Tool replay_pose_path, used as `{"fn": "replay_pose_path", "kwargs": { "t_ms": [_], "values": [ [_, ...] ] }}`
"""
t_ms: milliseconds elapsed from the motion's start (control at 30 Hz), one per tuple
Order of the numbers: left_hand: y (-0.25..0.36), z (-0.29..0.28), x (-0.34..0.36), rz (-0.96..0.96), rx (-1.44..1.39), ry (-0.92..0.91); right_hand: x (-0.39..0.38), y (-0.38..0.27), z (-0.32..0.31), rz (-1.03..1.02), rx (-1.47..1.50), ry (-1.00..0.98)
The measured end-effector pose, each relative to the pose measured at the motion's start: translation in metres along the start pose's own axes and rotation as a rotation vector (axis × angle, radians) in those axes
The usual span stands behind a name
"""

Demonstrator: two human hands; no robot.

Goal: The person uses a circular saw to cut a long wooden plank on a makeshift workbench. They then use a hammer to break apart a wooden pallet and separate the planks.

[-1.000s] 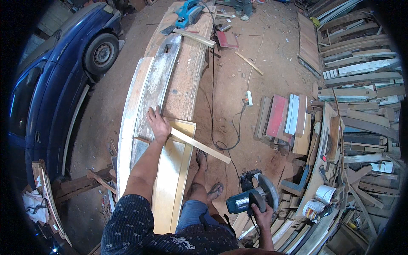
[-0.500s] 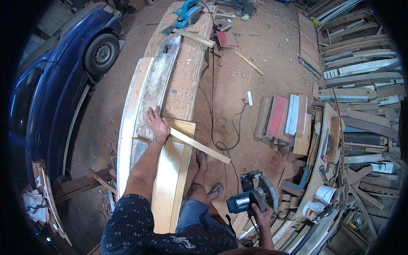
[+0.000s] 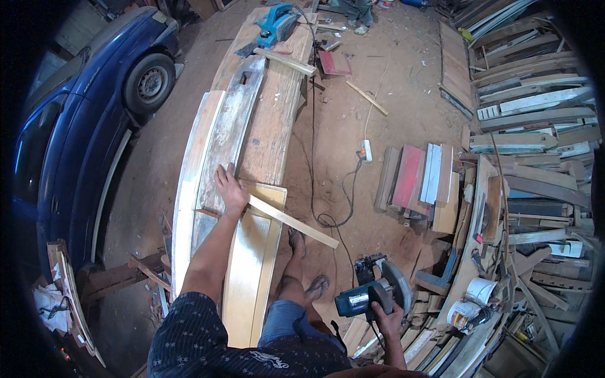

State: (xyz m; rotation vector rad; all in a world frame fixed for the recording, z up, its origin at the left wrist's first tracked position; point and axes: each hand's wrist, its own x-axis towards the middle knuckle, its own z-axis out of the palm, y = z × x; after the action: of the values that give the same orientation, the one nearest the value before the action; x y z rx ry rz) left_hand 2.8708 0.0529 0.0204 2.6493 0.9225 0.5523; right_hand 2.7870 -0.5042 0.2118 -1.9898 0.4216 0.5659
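Fingers of right hand (image 3: 389, 320) curl round circular saw (image 3: 377, 292); left hand (image 3: 232, 193) rests, fingers slightly apart, on worn board (image 3: 234, 132).
Saw: teal motor body (image 3: 354, 301) left of gripping fingers, round grey guard (image 3: 398, 282) up-right of them. Board: scuffed grey-white, slot (image 3: 244, 78) well beyond left fingertips. Pale slim strip (image 3: 296, 222) juts right, below left fingers.

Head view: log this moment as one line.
left grip: on weathered board, beside wooden strip | right grip: holding circular saw | blue planer: on workbench, far end

Gap between workbench (image 3: 272, 135) and board stack (image 3: 409, 173); wooden strip (image 3: 293, 221) intrudes.
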Motion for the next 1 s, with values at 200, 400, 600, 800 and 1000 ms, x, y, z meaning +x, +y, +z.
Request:
{"fn": "replay_pose_path", "kwargs": {
  "t_ms": [200,400,600,800,1000],
  "values": [
    [-0.008,0.008,-0.003,0.027,0.013,-0.018,0.001,-0.014,0.002,0.056,0.0,-0.004],
    [-0.006,0.007,-0.013,-0.044,0.061,-0.091,0.005,-0.012,0.004,0.071,0.037,0.002],
    [0.007,0.002,-0.021,-0.09,0.07,-0.099,0.009,0.0,0.007,0.063,0.075,0.026],
    [0.019,-0.004,-0.032,-0.108,0.093,-0.079,0.008,0.004,0.012,0.045,0.092,0.046],
    [0.023,-0.009,-0.042,-0.195,-0.005,-0.088,0.004,0.006,0.012,0.044,0.089,0.047]
  ]
}}
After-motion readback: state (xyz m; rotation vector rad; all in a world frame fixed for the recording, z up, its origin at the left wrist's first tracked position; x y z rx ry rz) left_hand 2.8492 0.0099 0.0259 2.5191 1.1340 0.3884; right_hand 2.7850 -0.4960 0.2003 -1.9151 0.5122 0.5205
